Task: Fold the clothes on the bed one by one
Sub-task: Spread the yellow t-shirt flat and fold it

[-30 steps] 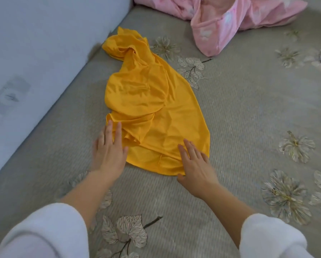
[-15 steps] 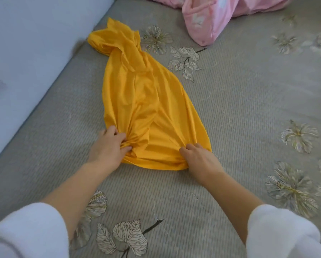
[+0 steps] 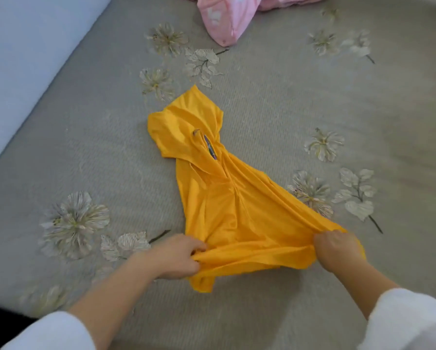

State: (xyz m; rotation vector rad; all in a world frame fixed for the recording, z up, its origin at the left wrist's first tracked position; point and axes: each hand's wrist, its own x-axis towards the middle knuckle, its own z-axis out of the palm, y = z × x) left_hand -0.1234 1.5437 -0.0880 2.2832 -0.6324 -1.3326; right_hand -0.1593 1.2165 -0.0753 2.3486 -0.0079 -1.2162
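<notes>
Bare bed [image 3: 363, 109] lying open right of and beyond yellow shirt [image 3: 224, 205]; pink garment [image 3: 224, 21] crowding far edge; pale blue panel [image 3: 22, 59] closing off left side.

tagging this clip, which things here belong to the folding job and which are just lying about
In the job: yellow garment, gripped at its near hem by left hand and right hand; pink garment, likely next.
Just there: flowered grey bed cover; pale panel on the left.

Setting: a home bedroom, we judge. A bed [image 3: 312, 97] with a grey woven cover, patterned with pale flowers [image 3: 74, 223], fills our view; a pale blue surface [image 3: 22, 46] borders its left. A yellow garment [image 3: 224, 210] and a pink garment [image 3: 227, 18] lie on the bed.
</notes>
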